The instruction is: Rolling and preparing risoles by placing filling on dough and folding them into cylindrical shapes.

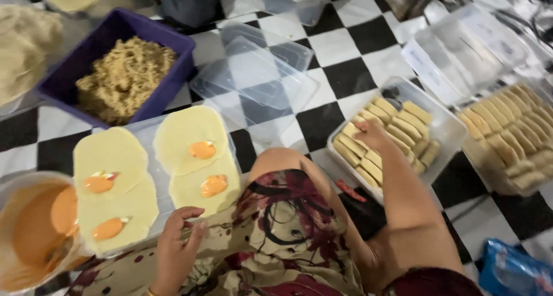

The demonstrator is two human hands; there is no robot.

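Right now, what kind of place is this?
Probably a home food-making spot on a checkered floor. Round wrappers with orange sauce lie flat, a purple tub holds filling, and the right hand reaches a clear box of rolls.

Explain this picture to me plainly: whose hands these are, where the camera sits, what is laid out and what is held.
One camera, worn on a person's head, looks down at their own bare hands above a checkered floor. The left hand rests at the edge of a tray holding four round wrappers, each with a dab of orange sauce. The right hand reaches into a clear box of finished rolls, touching one; it grips nothing clearly. Nearby are a purple tub of shredded filling, an orange sauce bowl, and empty clear lids.
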